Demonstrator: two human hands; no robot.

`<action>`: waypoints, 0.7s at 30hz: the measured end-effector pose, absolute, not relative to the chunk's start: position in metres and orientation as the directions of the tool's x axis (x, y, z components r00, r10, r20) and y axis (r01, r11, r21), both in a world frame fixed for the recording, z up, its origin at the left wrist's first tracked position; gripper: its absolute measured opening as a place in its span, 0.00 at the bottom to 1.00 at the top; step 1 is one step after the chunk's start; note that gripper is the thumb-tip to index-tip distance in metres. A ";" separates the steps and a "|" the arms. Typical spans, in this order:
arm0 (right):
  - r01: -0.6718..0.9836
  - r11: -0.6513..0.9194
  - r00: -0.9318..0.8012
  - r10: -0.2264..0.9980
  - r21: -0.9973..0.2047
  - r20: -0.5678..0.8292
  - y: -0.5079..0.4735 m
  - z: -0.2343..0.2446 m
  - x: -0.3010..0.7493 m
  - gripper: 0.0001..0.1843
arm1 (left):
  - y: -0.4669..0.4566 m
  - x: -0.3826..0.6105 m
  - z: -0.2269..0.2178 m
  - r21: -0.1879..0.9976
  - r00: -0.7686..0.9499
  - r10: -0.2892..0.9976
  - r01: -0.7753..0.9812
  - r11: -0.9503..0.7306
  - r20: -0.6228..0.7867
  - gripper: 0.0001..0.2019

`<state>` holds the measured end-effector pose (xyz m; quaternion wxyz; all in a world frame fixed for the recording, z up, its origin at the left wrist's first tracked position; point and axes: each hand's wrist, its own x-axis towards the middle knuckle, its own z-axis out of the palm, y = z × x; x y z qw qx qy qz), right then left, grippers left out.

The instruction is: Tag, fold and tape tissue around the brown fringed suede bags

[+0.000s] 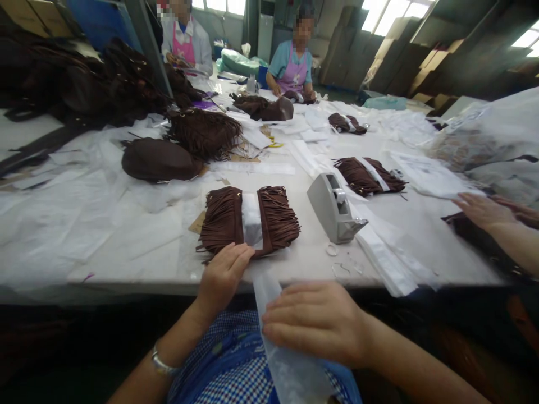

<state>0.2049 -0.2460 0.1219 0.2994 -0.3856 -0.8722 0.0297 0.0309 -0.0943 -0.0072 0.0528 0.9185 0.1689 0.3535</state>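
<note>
A brown fringed bag (275, 221) lies on the white table (126, 252) in front of me, wrapped round its middle by a white paper band (251, 220). My left hand (223, 275) rests on the bag's near edge, fingers curled against the fringe and the band's lower end. My right hand (315, 320) lies below the table edge over my lap, fingers bent down onto a clear plastic strip (280, 348) that runs from the bag's band down across my checked apron.
A grey tape dispenser (334, 207) stands right of the bag, with a stack of clear bags (387, 255) beside it. Another banded fringed bag (368, 175) lies behind. A co-worker's hand (484, 212) reaches in at right. Two people sit at the far end. Dark bags (160, 160) pile at left.
</note>
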 end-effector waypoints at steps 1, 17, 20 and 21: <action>0.659 0.697 -0.508 0.690 -0.283 0.515 -0.238 0.126 0.209 0.12 | -0.096 0.031 -0.007 0.203 0.696 0.335 0.268 -0.942 0.635 0.16; 0.769 0.051 0.111 0.971 -0.637 0.213 -0.047 0.072 0.259 0.13 | -0.109 0.040 0.000 0.502 0.461 0.628 0.377 -0.778 0.627 0.20; 0.746 0.034 0.163 0.959 -0.665 0.231 -0.045 0.054 0.263 0.12 | -0.105 0.046 0.004 0.479 0.450 0.630 0.412 -0.775 0.633 0.19; 0.738 0.056 0.166 0.951 -0.673 0.261 -0.046 0.050 0.263 0.11 | -0.104 0.048 0.005 0.470 0.447 0.632 0.426 -0.773 0.634 0.18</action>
